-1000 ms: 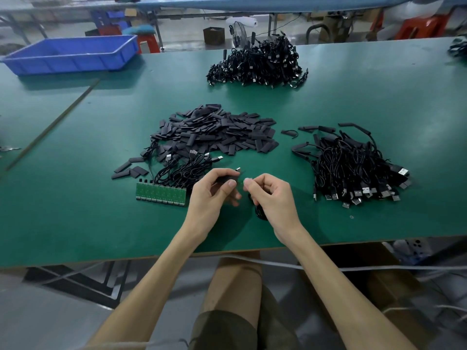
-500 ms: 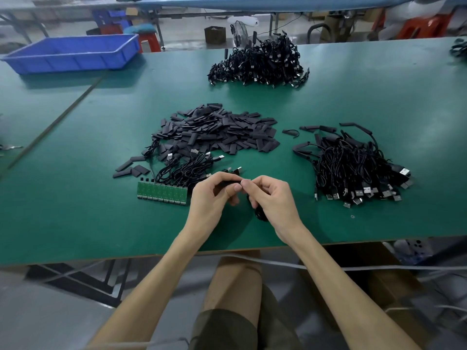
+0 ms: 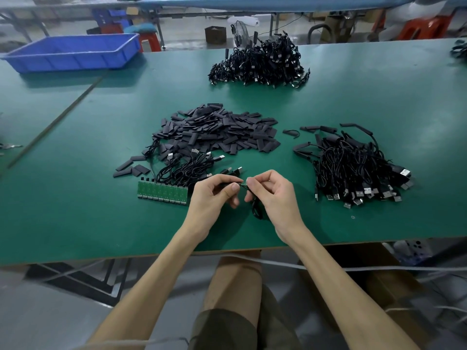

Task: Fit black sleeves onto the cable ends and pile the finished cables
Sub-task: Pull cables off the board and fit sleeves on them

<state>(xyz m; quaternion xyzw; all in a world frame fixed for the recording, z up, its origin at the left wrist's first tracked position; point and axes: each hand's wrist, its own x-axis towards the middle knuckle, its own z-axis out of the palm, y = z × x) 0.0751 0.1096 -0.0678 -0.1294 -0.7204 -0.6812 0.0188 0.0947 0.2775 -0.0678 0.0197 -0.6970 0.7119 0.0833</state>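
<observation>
My left hand (image 3: 214, 198) pinches a black sleeve (image 3: 226, 184) between thumb and fingers. My right hand (image 3: 275, 198) pinches the thin black cable (image 3: 256, 209) at its end, right against the sleeve; the rest of the cable loops down under my right palm. Both hands hover just above the green table (image 3: 75, 218) near its front edge. A heap of loose black sleeves (image 3: 217, 132) lies behind my hands. A few unsleeved cables (image 3: 187, 168) lie left of centre. A pile of cables (image 3: 353, 170) sits to the right.
A green circuit board strip (image 3: 163, 193) lies left of my left hand. Another big cable heap (image 3: 260, 63) sits at the back centre. A blue plastic bin (image 3: 73, 53) stands at the back left. A thin rod (image 3: 58, 120) lies diagonally at left.
My hands have come a little closer together, so the cable end and the sleeve now meet between my fingertips. The piles have not moved.
</observation>
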